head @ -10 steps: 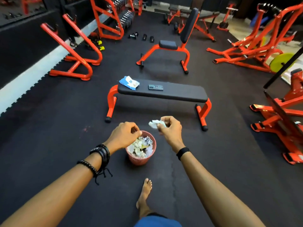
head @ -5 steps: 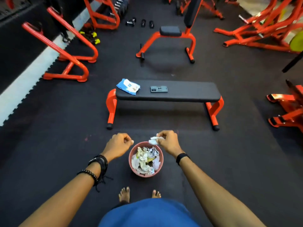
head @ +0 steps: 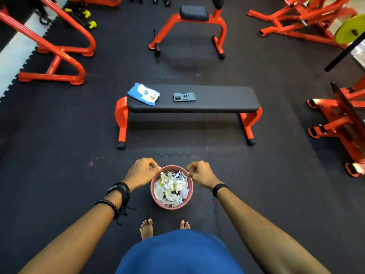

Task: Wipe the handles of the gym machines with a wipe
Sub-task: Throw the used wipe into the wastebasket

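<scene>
Wipes are what we have to handle here, and the fresh ones sit in the blue pack [head: 143, 93] lying at the left end of the bench surface [head: 217, 99], beside a phone [head: 184, 96]. We judge the pack light, soft and a little slick, likely to crumple or slide if pulled one-handed; a single sheet should be limp and damp, so we would steady the pack with one hand and pinch a sheet at the flap with the other. Our left hand [head: 142, 173] and right hand [head: 200, 175] hover on either side of the pink bin [head: 153, 189] on the floor, at its far rim. Both have the fingers curled in loosely, and we see nothing held in either grip; whether the fingertips meet we cannot tell. The bin is full of crumpled white and printed scraps, among which a used wipe cannot be picked out. Orange machines [head: 308, 22] stand well apart around us.
</scene>
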`<action>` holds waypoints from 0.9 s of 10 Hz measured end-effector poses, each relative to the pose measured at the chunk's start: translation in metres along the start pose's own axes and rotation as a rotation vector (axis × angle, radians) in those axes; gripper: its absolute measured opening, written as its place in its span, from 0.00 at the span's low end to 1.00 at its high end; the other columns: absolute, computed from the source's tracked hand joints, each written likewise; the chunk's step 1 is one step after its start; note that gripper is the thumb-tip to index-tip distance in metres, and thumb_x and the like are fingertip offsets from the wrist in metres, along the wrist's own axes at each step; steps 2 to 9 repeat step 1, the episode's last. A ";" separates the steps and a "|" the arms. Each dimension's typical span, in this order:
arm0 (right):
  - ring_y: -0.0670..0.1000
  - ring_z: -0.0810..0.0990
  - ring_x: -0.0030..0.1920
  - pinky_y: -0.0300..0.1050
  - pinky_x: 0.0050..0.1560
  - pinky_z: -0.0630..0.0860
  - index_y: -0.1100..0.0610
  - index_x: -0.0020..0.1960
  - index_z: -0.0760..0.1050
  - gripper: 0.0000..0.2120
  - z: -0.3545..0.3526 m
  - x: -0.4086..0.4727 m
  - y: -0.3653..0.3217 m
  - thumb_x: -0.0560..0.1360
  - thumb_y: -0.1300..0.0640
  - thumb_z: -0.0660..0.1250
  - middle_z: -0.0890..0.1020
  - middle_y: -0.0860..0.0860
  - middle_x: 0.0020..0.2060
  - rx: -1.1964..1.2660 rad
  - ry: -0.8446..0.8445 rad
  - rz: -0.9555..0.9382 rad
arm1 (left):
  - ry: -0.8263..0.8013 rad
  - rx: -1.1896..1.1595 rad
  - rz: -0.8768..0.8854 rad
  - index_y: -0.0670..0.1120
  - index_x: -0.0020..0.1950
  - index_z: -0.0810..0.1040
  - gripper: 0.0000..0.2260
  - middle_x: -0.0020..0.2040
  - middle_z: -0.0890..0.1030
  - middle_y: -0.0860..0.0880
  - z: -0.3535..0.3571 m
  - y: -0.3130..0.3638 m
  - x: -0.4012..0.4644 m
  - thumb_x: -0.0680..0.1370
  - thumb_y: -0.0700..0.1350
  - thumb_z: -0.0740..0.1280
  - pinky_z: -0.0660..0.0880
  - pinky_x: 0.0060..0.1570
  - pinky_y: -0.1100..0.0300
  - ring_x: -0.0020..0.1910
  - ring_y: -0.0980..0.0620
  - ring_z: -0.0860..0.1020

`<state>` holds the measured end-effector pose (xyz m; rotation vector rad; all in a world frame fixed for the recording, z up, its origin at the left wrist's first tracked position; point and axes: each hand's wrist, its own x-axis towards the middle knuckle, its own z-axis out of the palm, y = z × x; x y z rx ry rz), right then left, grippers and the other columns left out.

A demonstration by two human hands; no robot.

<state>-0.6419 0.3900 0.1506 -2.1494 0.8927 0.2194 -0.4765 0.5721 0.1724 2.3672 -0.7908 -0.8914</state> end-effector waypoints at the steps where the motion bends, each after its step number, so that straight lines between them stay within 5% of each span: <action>1: 0.51 0.82 0.43 0.42 0.47 0.78 0.62 0.49 0.82 0.08 -0.004 0.003 0.001 0.73 0.67 0.66 0.85 0.56 0.42 0.025 0.049 0.023 | 0.007 -0.010 -0.014 0.51 0.42 0.81 0.07 0.42 0.83 0.54 0.000 -0.005 0.002 0.77 0.53 0.70 0.79 0.50 0.53 0.45 0.52 0.82; 9: 0.51 0.82 0.43 0.42 0.47 0.78 0.62 0.49 0.82 0.08 -0.004 0.003 0.001 0.73 0.67 0.66 0.85 0.56 0.42 0.025 0.049 0.023 | 0.007 -0.010 -0.014 0.51 0.42 0.81 0.07 0.42 0.83 0.54 0.000 -0.005 0.002 0.77 0.53 0.70 0.79 0.50 0.53 0.45 0.52 0.82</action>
